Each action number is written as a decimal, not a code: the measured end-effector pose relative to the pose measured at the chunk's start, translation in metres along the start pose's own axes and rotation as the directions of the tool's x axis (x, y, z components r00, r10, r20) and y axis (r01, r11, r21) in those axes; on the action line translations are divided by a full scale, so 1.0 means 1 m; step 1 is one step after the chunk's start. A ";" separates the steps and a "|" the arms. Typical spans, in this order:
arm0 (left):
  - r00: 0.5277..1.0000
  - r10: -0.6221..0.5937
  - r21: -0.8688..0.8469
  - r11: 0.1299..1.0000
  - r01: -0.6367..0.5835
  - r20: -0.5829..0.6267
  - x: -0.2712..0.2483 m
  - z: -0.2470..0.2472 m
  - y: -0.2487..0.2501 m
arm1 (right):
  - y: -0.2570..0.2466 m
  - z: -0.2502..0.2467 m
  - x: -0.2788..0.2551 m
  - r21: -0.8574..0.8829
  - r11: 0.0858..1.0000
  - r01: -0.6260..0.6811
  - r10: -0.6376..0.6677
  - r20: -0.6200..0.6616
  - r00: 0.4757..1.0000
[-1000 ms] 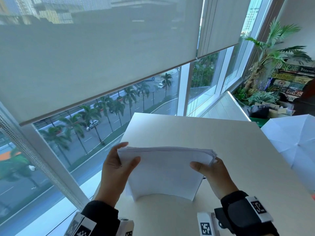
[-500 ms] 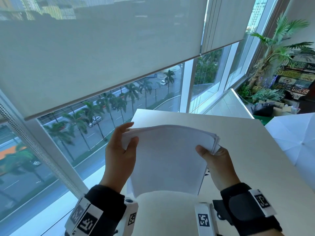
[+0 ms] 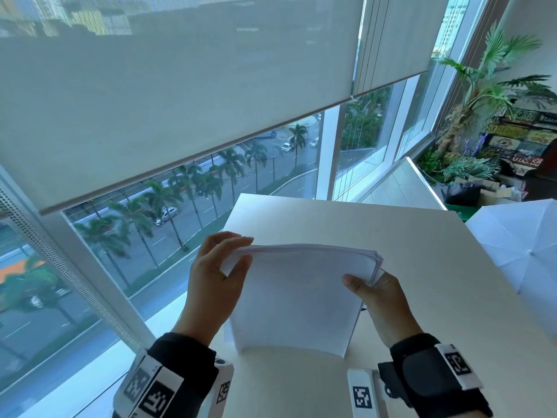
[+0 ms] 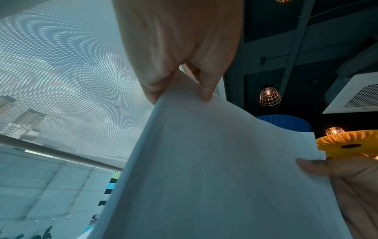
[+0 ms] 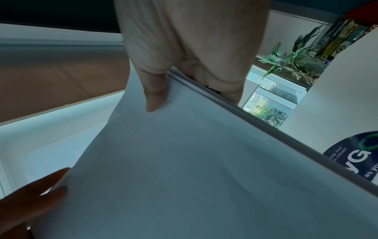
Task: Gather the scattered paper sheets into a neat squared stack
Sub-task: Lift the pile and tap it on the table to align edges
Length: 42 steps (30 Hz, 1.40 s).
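Note:
A stack of white paper sheets [image 3: 298, 294] stands on its lower edge on the white table [image 3: 416, 254], bowed a little toward me. My left hand [image 3: 217, 276] grips its upper left corner, thumb on the near face and fingers curled over the top edge. My right hand [image 3: 376, 294] pinches the upper right corner, thumb on the near face, fingers behind. The sheet edges at the top right are slightly fanned. The left wrist view shows the paper stack [image 4: 214, 169] held at its corner; in the right wrist view the paper stack [image 5: 174, 169] fills the frame under my thumb.
A window with a lowered roller blind [image 3: 180, 86] runs along the table's left and far side. A white umbrella [image 3: 524, 248] lies off the table's right edge. Potted plants [image 3: 482, 95] and shelves stand at the far right.
The stack dropped from a raised position back down toward the table. My left fingers moved up over the top left corner; the right hand keeps its pinch.

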<state>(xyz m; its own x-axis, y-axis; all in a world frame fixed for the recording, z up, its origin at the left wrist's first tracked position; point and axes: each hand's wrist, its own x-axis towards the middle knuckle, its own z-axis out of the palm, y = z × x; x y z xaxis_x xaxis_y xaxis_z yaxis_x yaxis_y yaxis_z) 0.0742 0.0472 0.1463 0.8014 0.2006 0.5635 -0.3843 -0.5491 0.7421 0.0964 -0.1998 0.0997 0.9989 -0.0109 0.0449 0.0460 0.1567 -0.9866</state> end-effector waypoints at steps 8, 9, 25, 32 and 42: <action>0.960 0.278 0.326 0.911 -0.254 -0.028 0.007 -0.011 0.037 | -0.004 -0.004 -0.001 0.063 0.998 -0.002 -0.004 0.085 0.996; 0.951 0.311 0.377 0.880 -0.288 0.001 0.006 -0.010 0.041 | -0.003 -0.005 -0.001 0.075 0.997 -0.003 -0.004 0.102 0.995; 0.951 0.108 0.630 0.727 -0.275 0.290 0.000 -0.007 0.035 | 0.004 -0.007 0.002 0.122 0.992 -0.034 0.005 0.229 0.973; 0.943 0.146 0.458 0.845 -0.276 0.300 -0.001 -0.008 0.029 | 0.007 -0.010 0.005 0.105 0.993 -0.044 0.018 0.233 0.972; 0.989 -0.022 0.140 0.990 0.001 0.146 0.011 -0.012 0.023 | 0.010 -0.013 0.006 0.098 0.993 -0.071 0.047 0.228 0.972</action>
<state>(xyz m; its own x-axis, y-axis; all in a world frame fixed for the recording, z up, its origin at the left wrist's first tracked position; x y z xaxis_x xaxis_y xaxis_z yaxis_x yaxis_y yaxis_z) 0.0690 0.0467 0.1738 0.8681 0.0917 0.4878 -0.3154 -0.6569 0.6848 0.1032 -0.2114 0.0881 0.9744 0.2221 0.0335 -0.0245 0.2531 -0.9671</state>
